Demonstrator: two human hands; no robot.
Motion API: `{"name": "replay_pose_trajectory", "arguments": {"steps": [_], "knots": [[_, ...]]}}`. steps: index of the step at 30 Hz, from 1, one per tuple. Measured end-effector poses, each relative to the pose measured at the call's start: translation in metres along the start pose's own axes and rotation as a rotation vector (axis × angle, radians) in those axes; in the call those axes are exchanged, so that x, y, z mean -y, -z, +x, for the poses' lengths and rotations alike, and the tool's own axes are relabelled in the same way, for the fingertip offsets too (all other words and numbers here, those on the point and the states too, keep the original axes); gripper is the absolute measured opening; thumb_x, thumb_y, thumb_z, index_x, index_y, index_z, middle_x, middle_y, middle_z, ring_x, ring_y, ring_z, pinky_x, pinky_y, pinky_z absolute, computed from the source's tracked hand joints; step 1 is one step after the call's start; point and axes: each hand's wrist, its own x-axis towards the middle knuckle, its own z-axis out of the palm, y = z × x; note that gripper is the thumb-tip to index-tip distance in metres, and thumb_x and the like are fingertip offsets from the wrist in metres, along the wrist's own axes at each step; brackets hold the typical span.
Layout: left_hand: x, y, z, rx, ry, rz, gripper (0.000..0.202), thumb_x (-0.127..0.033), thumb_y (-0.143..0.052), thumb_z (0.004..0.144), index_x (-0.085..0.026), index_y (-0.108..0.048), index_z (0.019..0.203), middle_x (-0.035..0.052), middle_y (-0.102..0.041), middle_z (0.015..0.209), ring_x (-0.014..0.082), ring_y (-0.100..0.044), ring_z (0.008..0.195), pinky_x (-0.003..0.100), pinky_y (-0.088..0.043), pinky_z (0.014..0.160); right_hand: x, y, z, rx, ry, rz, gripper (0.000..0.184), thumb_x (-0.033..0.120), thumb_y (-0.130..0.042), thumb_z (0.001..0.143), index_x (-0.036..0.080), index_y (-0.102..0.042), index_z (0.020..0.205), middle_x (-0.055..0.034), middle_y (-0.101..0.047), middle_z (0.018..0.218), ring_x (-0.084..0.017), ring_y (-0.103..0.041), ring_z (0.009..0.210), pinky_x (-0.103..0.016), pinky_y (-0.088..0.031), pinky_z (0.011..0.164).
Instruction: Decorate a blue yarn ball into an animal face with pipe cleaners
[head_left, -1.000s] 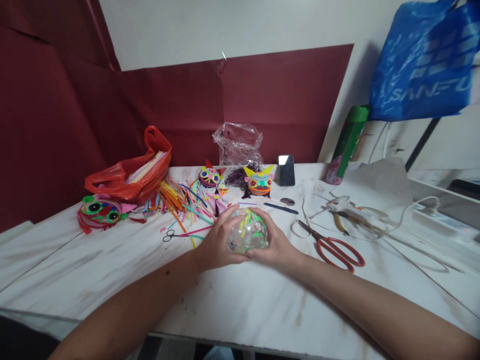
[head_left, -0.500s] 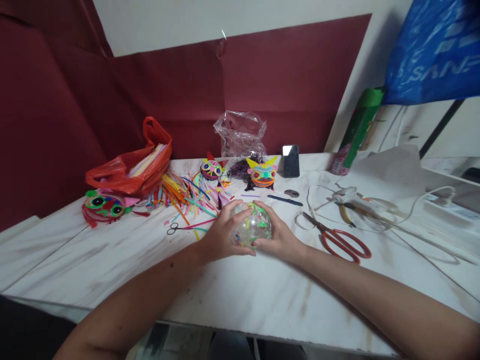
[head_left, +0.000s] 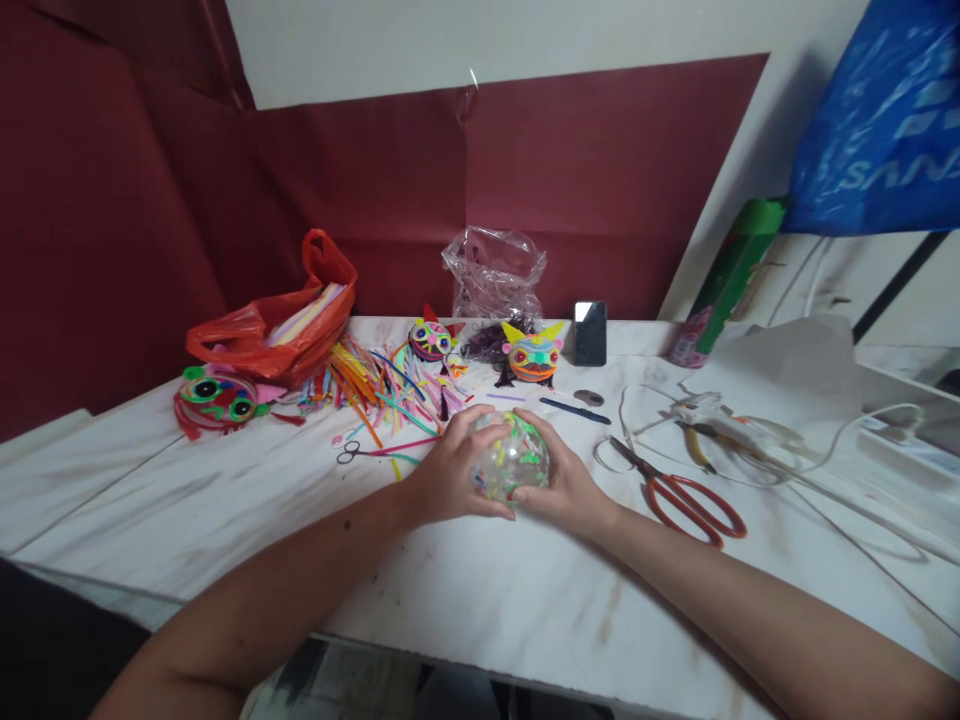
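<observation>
Both hands cup a clear ball (head_left: 511,458) with coloured bits stuck on it, just above the white marble-look table (head_left: 465,600). My left hand (head_left: 445,477) wraps its left side with fingers curled round it. On the right side, my right hand (head_left: 564,480) closes over it the same way. Behind the ball lie loose coloured strips (head_left: 375,395) and small black scissors (head_left: 351,455). Two finished decorated balls with faces (head_left: 534,358) (head_left: 430,340) stand further back.
Red-handled scissors (head_left: 686,495) lie to the right, beside a glue gun with white cable (head_left: 720,425). An orange bag of strips (head_left: 281,325) and a face-decorated piece (head_left: 217,395) sit at left. A phone (head_left: 589,333), clear plastic bag (head_left: 495,275) and green can (head_left: 720,290) stand at the back.
The hands keep hold of the clear ball and have barely shifted on it. The view has drifted slightly, moving everything a little to the right in the picture.
</observation>
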Motion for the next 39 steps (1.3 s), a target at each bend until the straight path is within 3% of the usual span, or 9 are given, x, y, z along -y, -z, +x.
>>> {"name": "replay_pose_trajectory", "arguments": {"steps": [15, 23, 28, 31, 34, 39], "knots": [[-0.004, 0.000, 0.001, 0.004, -0.058, 0.054, 0.102, -0.061, -0.074, 0.062, -0.025, -0.024, 0.143, 0.0201, -0.035, 0.134, 0.0383, -0.039, 0.129, 0.057, -0.041, 0.102, 0.000, 0.001, -0.001, 0.041, 0.030, -0.010, 0.092, 0.062, -0.070, 0.070, 0.024, -0.030, 0.143, -0.0149, -0.043, 0.142, -0.034, -0.043, 0.132, -0.049, -0.035, 0.110], [-0.008, -0.002, 0.001, -0.015, -0.049, 0.083, 0.101, -0.058, -0.073, 0.067, -0.024, -0.020, 0.145, 0.0202, -0.037, 0.135, 0.0373, -0.040, 0.130, 0.057, -0.041, 0.103, 0.000, -0.002, -0.004, -0.005, 0.113, -0.079, 0.092, 0.059, -0.071, 0.069, 0.023, -0.028, 0.143, -0.0149, -0.041, 0.142, -0.034, -0.041, 0.133, -0.049, -0.036, 0.110], [-0.011, 0.003, 0.005, 0.035, -0.050, 0.063, 0.108, -0.062, -0.073, 0.064, -0.022, -0.016, 0.147, 0.0218, -0.033, 0.142, 0.0400, -0.033, 0.135, 0.060, -0.033, 0.108, -0.001, -0.002, -0.002, -0.072, 0.190, -0.209, 0.094, 0.053, -0.075, 0.068, 0.023, -0.026, 0.143, -0.0163, -0.041, 0.139, -0.036, -0.042, 0.131, -0.053, -0.036, 0.109], [-0.013, 0.001, 0.005, 0.027, 0.052, -0.039, 0.101, -0.061, -0.071, 0.067, -0.020, -0.022, 0.144, 0.0221, -0.035, 0.143, 0.0385, -0.033, 0.136, 0.058, -0.032, 0.110, 0.000, -0.003, -0.003, -0.087, 0.232, -0.287, 0.099, 0.047, -0.077, 0.066, 0.024, -0.021, 0.145, -0.0171, -0.039, 0.140, -0.036, -0.040, 0.132, -0.055, -0.037, 0.108], [-0.016, -0.006, 0.003, -0.103, 0.177, -0.113, 0.090, -0.058, -0.074, 0.065, -0.019, -0.033, 0.136, 0.0216, -0.039, 0.139, 0.0377, -0.037, 0.134, 0.057, -0.037, 0.107, 0.002, -0.006, -0.005, -0.044, 0.285, -0.351, 0.100, 0.038, -0.077, 0.068, 0.028, -0.016, 0.147, -0.0168, -0.034, 0.143, -0.036, -0.036, 0.134, -0.056, -0.038, 0.106], [-0.019, -0.010, 0.003, -0.126, 0.153, -0.099, 0.084, -0.056, -0.075, 0.064, -0.020, -0.040, 0.132, 0.0169, -0.047, 0.131, 0.0349, -0.045, 0.127, 0.053, -0.041, 0.104, 0.008, -0.006, -0.005, 0.012, 0.352, -0.340, 0.097, 0.033, -0.072, 0.074, 0.033, -0.011, 0.149, -0.0132, -0.022, 0.153, -0.034, -0.027, 0.141, -0.056, -0.034, 0.109]]}}
